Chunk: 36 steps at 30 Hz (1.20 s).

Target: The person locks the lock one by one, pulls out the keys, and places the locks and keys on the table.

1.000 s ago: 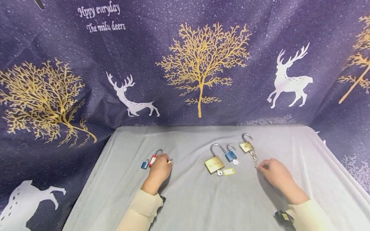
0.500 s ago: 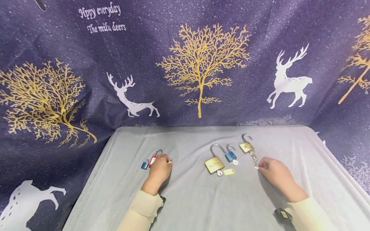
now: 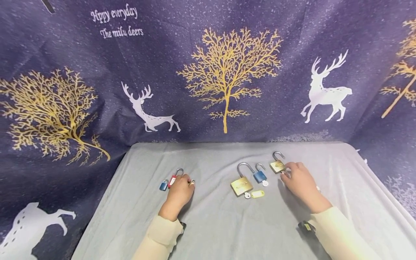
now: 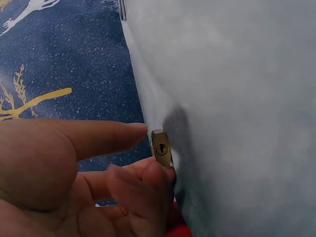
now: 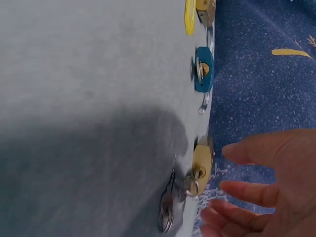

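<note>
My left hand (image 3: 180,189) pinches a small brass padlock (image 4: 162,147) between thumb and fingers, its keyhole facing the left wrist camera. Just left of that hand lie a red padlock (image 3: 172,181), partly covered by it, and a small blue padlock (image 3: 164,185). On the right, my right hand (image 3: 299,182) reaches close to a brass padlock (image 3: 277,166) whose shackle is raised. In the right wrist view its thumb and fingers are spread beside that padlock, with a gap between them. A key sits in its keyhole, and a ring carries more keys (image 5: 167,210).
Between the hands lie a large brass padlock (image 3: 242,186) and a blue padlock (image 3: 260,176), both with raised shackles and keys in place. A yellow key tag (image 3: 258,194) lies beside the large one. Grey cloth (image 3: 214,224) covers the table; a patterned curtain (image 3: 201,108) hangs behind.
My right hand has let go of the end of the key bunch and moved up and left to the brass padlock. The left hand keeps its hold in the same place.
</note>
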Available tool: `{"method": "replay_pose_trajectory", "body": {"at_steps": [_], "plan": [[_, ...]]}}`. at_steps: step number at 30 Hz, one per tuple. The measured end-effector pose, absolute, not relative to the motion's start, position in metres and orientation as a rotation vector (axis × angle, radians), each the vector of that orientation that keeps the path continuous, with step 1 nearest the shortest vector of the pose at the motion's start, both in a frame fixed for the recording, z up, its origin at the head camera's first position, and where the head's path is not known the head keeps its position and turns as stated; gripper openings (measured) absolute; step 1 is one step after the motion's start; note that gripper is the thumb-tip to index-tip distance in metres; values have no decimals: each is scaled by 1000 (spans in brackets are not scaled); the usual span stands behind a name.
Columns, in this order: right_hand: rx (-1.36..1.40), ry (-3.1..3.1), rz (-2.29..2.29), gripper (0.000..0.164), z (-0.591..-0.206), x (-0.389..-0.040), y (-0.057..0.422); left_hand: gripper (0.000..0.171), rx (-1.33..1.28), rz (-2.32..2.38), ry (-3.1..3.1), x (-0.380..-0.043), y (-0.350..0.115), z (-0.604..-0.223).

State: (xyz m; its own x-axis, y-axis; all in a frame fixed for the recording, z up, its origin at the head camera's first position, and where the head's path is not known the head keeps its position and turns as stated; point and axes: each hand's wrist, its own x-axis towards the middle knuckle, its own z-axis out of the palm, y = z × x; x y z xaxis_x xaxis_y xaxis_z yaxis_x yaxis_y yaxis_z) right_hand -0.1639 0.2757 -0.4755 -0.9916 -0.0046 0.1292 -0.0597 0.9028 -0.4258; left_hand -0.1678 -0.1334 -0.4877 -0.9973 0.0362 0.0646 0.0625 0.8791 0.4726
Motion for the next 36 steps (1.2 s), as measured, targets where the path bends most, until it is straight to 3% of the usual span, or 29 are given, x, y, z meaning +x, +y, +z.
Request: {"method": "replay_pose_trajectory", "body": {"at_steps": [18,36], "plan": [[79,-3028,579,65,-487,-201,267,24,-62,-786,-2985,-163,-135,-479],[98,-2976,711,56,-490,-208,270,26,-43,-864,-2998,-172,-122,-457]]}}
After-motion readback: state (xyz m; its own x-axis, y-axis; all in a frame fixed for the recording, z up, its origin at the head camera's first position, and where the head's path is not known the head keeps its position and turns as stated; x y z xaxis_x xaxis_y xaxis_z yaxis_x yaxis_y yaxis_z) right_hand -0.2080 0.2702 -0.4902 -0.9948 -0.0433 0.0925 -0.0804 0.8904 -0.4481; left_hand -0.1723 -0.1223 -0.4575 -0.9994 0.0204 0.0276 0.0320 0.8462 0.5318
